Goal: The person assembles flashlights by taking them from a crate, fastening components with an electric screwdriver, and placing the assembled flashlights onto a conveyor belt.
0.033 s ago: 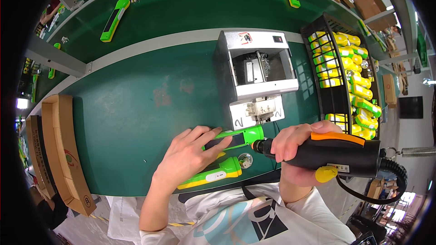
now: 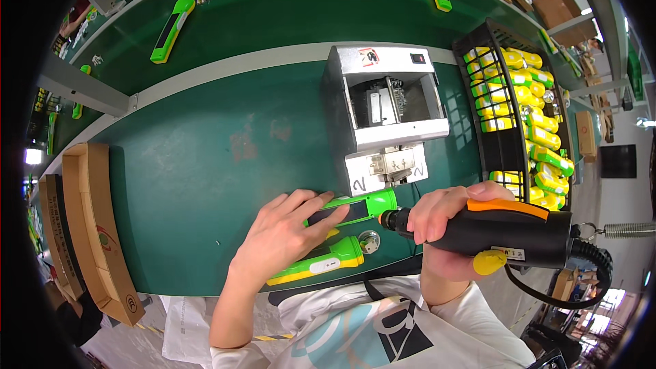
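My right hand [image 2: 444, 225] is wrapped round a black electric screwdriver [image 2: 516, 232] with an orange lever. Its tip meets the head end of a green flashlight housing [image 2: 381, 202] with a dark panel. My left hand [image 2: 290, 229] presses this housing to the table, fingers and thumb closed across its body. Just nearer to me lies a second flashlight [image 2: 335, 260], green and yellow with a white switch plate, partly under my left hand. A round silver reflector [image 2: 370, 241] sits by its head end.
A grey screw feeder [image 2: 389, 130] stands beyond the housing. To the right, a black basket [image 2: 497, 154] holds several yellow-green flashlights. An open cardboard box [image 2: 102, 239] is at the left. More flashlights [image 2: 173, 30] lie on the green surface beyond the pale rail. A coiled spring [image 2: 632, 230] tethers the screwdriver.
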{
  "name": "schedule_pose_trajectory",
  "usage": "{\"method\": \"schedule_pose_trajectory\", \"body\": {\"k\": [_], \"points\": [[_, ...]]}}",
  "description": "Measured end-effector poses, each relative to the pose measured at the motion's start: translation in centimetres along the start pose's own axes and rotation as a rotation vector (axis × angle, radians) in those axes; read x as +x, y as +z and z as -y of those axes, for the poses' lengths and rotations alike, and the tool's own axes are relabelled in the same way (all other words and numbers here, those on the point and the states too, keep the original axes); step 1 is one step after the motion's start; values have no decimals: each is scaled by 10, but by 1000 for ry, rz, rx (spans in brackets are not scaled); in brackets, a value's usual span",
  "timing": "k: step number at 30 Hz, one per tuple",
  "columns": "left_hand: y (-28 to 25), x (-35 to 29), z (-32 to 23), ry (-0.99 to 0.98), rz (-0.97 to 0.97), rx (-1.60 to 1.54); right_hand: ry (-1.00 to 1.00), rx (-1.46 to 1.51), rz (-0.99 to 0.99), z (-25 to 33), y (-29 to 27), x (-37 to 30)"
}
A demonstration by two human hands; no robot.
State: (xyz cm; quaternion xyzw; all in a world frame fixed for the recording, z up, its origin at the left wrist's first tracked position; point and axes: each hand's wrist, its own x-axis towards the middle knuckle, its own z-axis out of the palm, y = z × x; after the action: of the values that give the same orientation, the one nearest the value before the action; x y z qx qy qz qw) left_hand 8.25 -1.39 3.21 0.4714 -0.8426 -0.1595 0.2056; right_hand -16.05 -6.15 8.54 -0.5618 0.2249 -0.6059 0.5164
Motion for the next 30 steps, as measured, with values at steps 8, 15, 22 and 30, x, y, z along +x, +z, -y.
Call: {"method": "schedule_pose_trajectory", "body": {"k": [8, 15, 22, 30], "points": [[2, 1, 0, -29, -4, -38, 0, -32, -6, -4, 3, -3], [3, 2, 0, -18, -43, -57, -145, -58, 145, -19, -2, -3], [8, -2, 7, 35, -84, -55, -165, 46, 333, -22, -7, -7], [2, -4, 10, 80, -83, -50, -215, -132, 293, -26, 10, -6]]}}
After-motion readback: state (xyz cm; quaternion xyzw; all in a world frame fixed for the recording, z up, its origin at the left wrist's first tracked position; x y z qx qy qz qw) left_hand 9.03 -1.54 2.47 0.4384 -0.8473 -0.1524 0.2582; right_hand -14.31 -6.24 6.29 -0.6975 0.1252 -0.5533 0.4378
